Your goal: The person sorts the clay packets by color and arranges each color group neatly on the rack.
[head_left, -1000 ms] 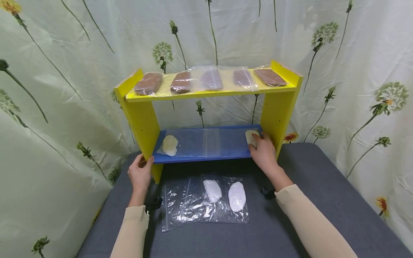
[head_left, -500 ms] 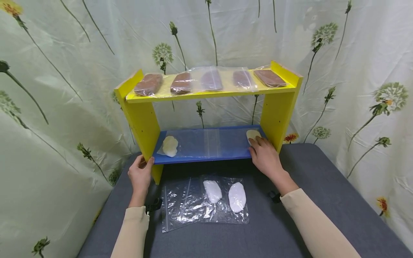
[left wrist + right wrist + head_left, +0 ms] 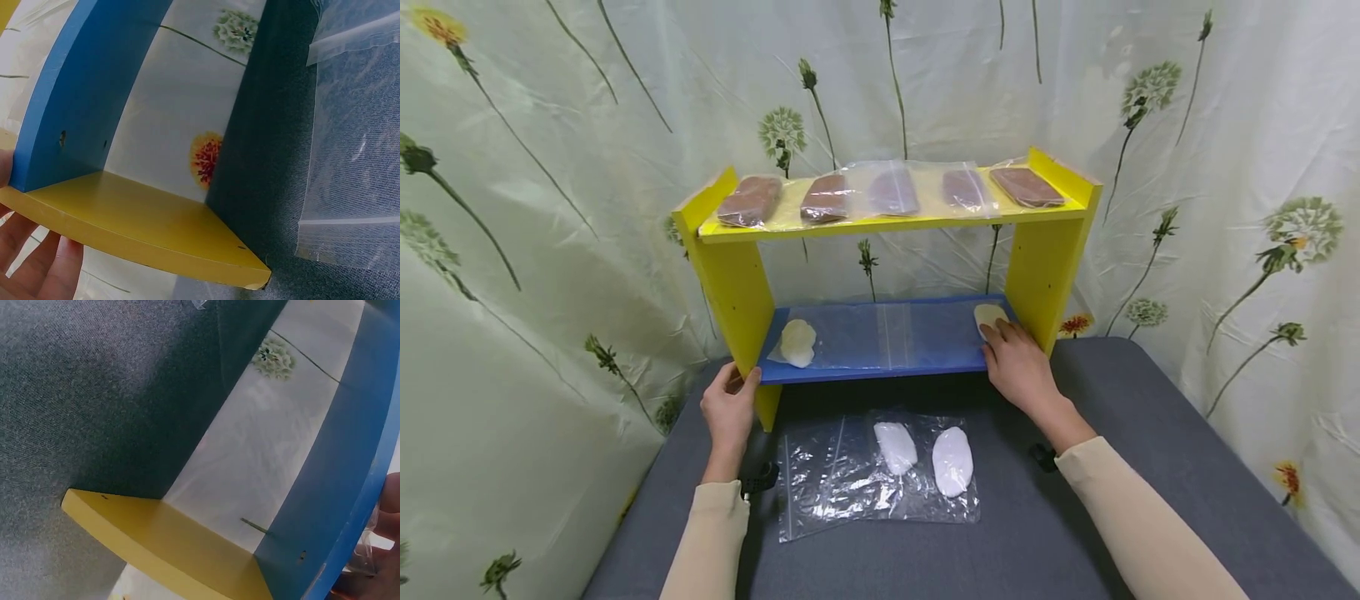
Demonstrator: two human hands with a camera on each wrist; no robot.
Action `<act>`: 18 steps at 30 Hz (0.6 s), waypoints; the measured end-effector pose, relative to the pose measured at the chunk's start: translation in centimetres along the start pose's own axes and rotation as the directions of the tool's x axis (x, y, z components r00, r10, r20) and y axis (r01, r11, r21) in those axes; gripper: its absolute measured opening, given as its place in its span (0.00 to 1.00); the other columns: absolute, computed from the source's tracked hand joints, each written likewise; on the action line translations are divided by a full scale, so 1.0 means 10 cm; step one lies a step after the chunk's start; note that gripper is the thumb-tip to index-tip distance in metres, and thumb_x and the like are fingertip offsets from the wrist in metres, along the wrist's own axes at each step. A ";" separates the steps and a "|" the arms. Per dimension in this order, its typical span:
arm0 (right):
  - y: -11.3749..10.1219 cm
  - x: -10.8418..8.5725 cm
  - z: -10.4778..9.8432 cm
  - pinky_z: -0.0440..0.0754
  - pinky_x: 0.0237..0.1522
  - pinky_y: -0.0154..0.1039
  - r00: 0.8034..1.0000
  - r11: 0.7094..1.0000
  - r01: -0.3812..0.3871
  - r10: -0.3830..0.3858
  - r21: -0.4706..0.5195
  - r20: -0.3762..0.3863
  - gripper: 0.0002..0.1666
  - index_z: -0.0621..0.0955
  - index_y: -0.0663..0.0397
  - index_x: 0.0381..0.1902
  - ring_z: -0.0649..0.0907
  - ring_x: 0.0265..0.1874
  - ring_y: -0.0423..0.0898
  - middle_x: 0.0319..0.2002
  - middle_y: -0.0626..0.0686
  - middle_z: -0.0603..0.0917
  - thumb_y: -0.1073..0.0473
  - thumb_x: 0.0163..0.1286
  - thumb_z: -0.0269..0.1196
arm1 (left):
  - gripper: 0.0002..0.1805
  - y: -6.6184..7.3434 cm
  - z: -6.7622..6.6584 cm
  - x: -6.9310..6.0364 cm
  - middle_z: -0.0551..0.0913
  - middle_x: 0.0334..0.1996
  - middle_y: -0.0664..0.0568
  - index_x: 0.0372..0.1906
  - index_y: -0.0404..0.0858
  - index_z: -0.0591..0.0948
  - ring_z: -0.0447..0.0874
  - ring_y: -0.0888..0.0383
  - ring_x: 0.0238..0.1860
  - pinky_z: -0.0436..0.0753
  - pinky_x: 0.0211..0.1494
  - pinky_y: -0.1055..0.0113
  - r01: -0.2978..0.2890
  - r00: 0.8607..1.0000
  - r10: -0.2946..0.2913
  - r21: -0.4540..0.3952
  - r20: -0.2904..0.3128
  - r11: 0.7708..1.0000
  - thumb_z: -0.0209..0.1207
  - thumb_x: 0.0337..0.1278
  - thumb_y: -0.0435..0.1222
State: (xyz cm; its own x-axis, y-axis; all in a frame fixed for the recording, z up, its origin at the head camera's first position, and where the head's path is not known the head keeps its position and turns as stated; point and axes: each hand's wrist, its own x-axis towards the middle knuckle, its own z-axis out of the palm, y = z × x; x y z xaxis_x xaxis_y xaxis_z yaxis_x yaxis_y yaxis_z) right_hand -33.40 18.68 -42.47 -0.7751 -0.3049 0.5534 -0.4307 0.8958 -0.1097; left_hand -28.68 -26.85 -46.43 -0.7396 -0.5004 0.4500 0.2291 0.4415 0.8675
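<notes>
My left hand [image 3: 730, 407] grips the left side panel of a yellow and blue shelf unit [image 3: 730, 292]. Its thumb is on the front corner of the blue shelf board [image 3: 880, 377], with the fingers round the outside of the yellow panel. My right hand [image 3: 1018, 362] rests its fingers on a flat cream-coloured piece [image 3: 988, 315] in clear plastic at the board's right end. Another cream piece [image 3: 797, 342] lies at the left end, in a clear zip bag [image 3: 850, 333]. In the right wrist view, fingers [image 3: 390, 525] and some clear film show at the edge.
Several bagged brown slabs [image 3: 1028, 187] lie along the yellow top shelf [image 3: 925, 220]. Clear zip bags [image 3: 820, 483] with two white oval pieces [image 3: 952, 462] lie on the dark grey table [image 3: 895, 558] in front. A flowered curtain [image 3: 1187, 250] hangs behind.
My right hand has shifted slightly right and down, its fingers now lying flatter over the front of the right cream piece. My left hand keeps its grip on the shelf unit.
</notes>
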 end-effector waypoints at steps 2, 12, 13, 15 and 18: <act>0.00 -0.01 -0.01 0.66 0.68 0.59 1.000 1.000 -0.004 0.004 0.004 0.016 0.23 0.78 0.64 0.64 0.74 0.63 0.66 0.62 0.69 0.77 0.58 0.76 0.58 | 0.22 -0.01 0.01 0.00 0.86 0.48 0.45 0.56 0.42 0.85 0.83 0.49 0.51 0.81 0.55 0.47 -0.003 1.000 0.003 -0.003 0.000 1.000 0.66 0.63 0.50; -0.08 -0.19 -0.11 0.72 0.61 0.64 0.996 0.991 -0.025 0.035 0.130 -0.077 0.26 0.77 0.58 0.66 0.68 0.65 0.67 0.67 0.69 0.70 0.60 0.72 0.62 | 0.22 0.01 0.01 -0.02 0.85 0.49 0.45 0.57 0.41 0.84 0.83 0.47 0.52 0.82 0.56 0.46 0.006 1.000 -0.006 -0.010 0.006 1.000 0.65 0.64 0.49; -0.10 -0.21 -0.11 0.73 0.60 0.64 0.995 0.991 -0.013 0.026 0.136 -0.094 0.26 0.78 0.57 0.66 0.69 0.65 0.66 0.66 0.69 0.71 0.60 0.71 0.62 | 0.22 0.01 0.01 -0.02 0.86 0.49 0.45 0.57 0.41 0.84 0.83 0.48 0.52 0.82 0.56 0.45 0.003 1.000 -0.003 -0.012 0.004 1.000 0.65 0.64 0.49; -0.13 -0.26 -0.14 0.74 0.58 0.65 0.994 0.990 0.006 0.010 0.144 -0.111 0.27 0.78 0.57 0.65 0.69 0.64 0.66 0.65 0.68 0.71 0.61 0.69 0.64 | 0.22 0.01 0.01 -0.02 0.86 0.49 0.45 0.56 0.42 0.85 0.83 0.49 0.51 0.82 0.55 0.46 0.001 1.000 -0.001 -0.013 0.001 1.000 0.65 0.64 0.49; -0.17 -0.32 -0.17 0.76 0.56 0.65 0.993 0.988 0.022 -0.003 0.152 -0.119 0.27 0.78 0.56 0.65 0.70 0.63 0.66 0.65 0.67 0.71 0.61 0.68 0.65 | 0.22 0.01 0.02 -0.01 0.86 0.49 0.46 0.56 0.42 0.85 0.84 0.50 0.51 0.82 0.55 0.47 0.001 1.000 -0.001 -0.011 0.002 1.000 0.65 0.64 0.50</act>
State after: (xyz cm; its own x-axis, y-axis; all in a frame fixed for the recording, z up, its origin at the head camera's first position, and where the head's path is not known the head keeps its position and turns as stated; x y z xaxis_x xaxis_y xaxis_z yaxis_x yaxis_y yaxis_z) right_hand -29.39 18.73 -42.63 -0.7133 -0.2674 0.6478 -0.5126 0.8295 -0.2220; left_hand -28.68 -26.62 -46.46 -0.7411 -0.4996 0.4484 0.2351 0.4324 0.8705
